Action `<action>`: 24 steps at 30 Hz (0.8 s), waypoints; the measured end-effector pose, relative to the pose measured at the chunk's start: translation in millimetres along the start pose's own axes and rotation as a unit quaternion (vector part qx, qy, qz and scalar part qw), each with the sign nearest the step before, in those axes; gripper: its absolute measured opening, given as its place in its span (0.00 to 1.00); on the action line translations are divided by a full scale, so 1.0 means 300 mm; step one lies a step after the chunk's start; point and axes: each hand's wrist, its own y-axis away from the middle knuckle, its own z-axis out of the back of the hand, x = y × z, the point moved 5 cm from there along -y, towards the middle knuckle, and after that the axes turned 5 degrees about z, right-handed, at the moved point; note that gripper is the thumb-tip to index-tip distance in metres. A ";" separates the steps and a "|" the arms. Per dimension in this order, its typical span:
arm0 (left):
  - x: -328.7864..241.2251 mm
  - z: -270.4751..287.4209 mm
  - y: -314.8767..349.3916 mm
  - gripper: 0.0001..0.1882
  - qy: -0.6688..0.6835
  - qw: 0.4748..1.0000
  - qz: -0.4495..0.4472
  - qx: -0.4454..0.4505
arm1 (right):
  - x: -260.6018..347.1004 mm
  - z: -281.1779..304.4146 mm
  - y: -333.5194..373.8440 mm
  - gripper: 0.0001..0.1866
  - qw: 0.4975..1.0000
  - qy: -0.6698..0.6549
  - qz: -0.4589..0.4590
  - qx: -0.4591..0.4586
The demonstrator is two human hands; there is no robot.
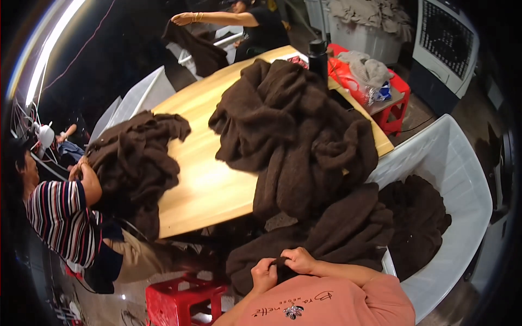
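A dark brown knitted garment (pixel 321 233) lies spread in front of me, hanging off the table side toward my body. Its near edge is pinched between both my hands, which are close together. My left hand (pixel 265 275) is closed on that edge, fingers curled in. Just beside it, my right hand (pixel 300 261) is also closed on the edge. Beyond them a big heap of dark brown knitwear (pixel 288 119) covers the near right part of the wooden table (pixel 206 195) and droops over its edge.
To my right stands a white plastic bin (pixel 462 179) holding more brown knitwear (pixel 416 217). A red stool (pixel 182 296) is at lower left. A person in a striped shirt (pixel 62 209) handles brown cloth (pixel 138 157) at left; another person (pixel 261 30) lifts a brown piece at the far end.
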 end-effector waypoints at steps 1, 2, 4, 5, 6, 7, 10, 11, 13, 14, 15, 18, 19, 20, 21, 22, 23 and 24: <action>0.010 0.006 0.003 0.04 0.039 0.997 0.068 0.013 | 0.004 0.009 -0.002 0.06 0.999 -0.045 0.022 0.018; 0.040 0.001 -0.004 0.03 0.108 0.988 0.107 0.032 | 0.004 0.012 -0.009 0.06 0.995 -0.074 0.050 0.039; 0.100 -0.038 -0.018 0.03 0.254 0.945 0.186 0.091 | -0.012 0.017 -0.007 0.06 0.981 -0.154 0.069 0.096; 0.112 -0.054 -0.023 0.04 0.322 0.906 0.226 0.158 | -0.021 0.015 -0.006 0.06 0.968 -0.204 0.062 0.131; 0.139 -0.065 -0.026 0.05 0.342 0.876 0.272 0.202 | -0.027 0.012 -0.009 0.06 0.954 -0.241 0.051 0.171; 0.168 -0.082 -0.020 0.05 0.360 0.842 0.318 0.244 | -0.015 0.026 -0.012 0.07 0.960 -0.192 0.043 0.201; 0.222 -0.096 -0.013 0.05 0.356 0.824 0.349 0.269 | -0.002 0.040 -0.017 0.10 0.990 -0.043 0.111 0.072; 0.234 -0.100 -0.016 0.04 0.334 0.840 0.339 0.263 | 0.015 0.049 -0.018 0.10 0.991 -0.025 0.113 0.068; 0.224 -0.103 0.001 0.05 0.342 0.815 0.350 0.311 | 0.016 0.041 -0.004 0.08 0.989 -0.031 0.132 0.060; 0.227 -0.107 0.005 0.05 0.375 0.788 0.368 0.321 | 0.014 0.039 -0.001 0.07 0.988 -0.038 0.142 0.051; 0.226 -0.102 0.003 0.05 0.381 0.776 0.391 0.316 | 0.013 0.042 0.001 0.07 0.988 -0.039 0.147 0.033; 0.250 -0.110 0.015 0.07 0.481 0.692 0.436 0.317 | 0.033 0.049 -0.005 0.08 0.987 -0.035 0.158 0.020; 0.255 -0.115 0.000 0.07 0.505 0.691 0.415 0.307 | 0.040 0.056 -0.009 0.08 0.984 -0.061 0.170 0.002; 0.257 -0.118 -0.012 0.07 0.529 0.690 0.395 0.298 | 0.044 0.064 -0.012 0.08 0.979 -0.088 0.181 -0.016; 0.260 -0.125 -0.013 0.07 0.528 0.690 0.396 0.298 | 0.041 0.066 -0.015 0.08 0.980 -0.088 0.180 -0.017; 0.192 -0.113 -0.024 0.06 0.520 0.694 0.403 0.291 | 0.032 0.073 -0.017 0.09 0.976 -0.125 0.176 -0.038; 0.157 -0.107 -0.032 0.05 0.512 0.699 0.410 0.284 | 0.022 0.082 -0.023 0.10 0.970 -0.161 0.172 -0.059; 0.171 -0.112 -0.027 0.05 0.513 0.699 0.410 0.282 | 0.012 0.092 -0.026 0.11 0.963 -0.197 0.168 -0.079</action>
